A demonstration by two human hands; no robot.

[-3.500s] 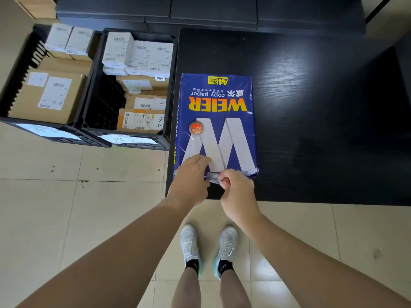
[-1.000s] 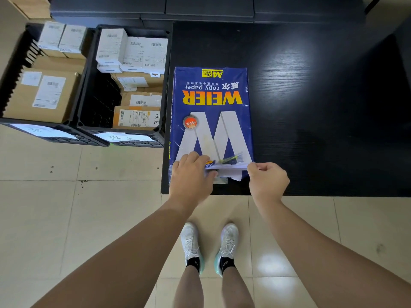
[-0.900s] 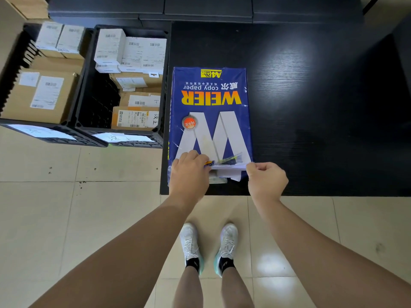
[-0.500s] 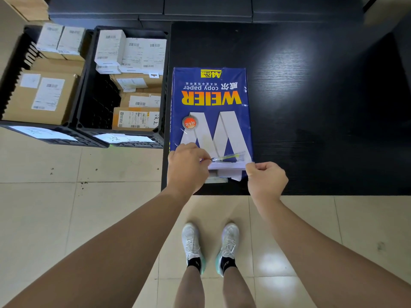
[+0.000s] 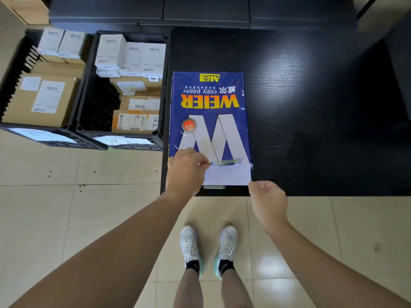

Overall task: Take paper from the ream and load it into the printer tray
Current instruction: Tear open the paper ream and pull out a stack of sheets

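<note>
A blue "WEIER copy paper" ream (image 5: 209,103) lies flat on the black table (image 5: 311,112), its near end at the table's front edge. The wrapper is torn back there, and a strip of white paper (image 5: 226,175) shows. My left hand (image 5: 185,172) rests on the ream's near left corner and pinches the torn wrapper flap (image 5: 224,162), which stretches rightward across the ream. My right hand (image 5: 266,196) hovers just off the near right corner with loosely curled fingers that hold nothing. No printer is in view.
Two black plastic crates (image 5: 97,103) (image 5: 13,70) full of cardboard and white boxes stand on the tiled floor left of the table. Dark cabinets (image 5: 200,12) run along the back. My feet (image 5: 209,247) stand on the tiles at the table's front edge.
My left hand pulled the wrapper flap away from me, so more white paper shows. My right hand let go of the wrapper's right edge and drew back toward me.
</note>
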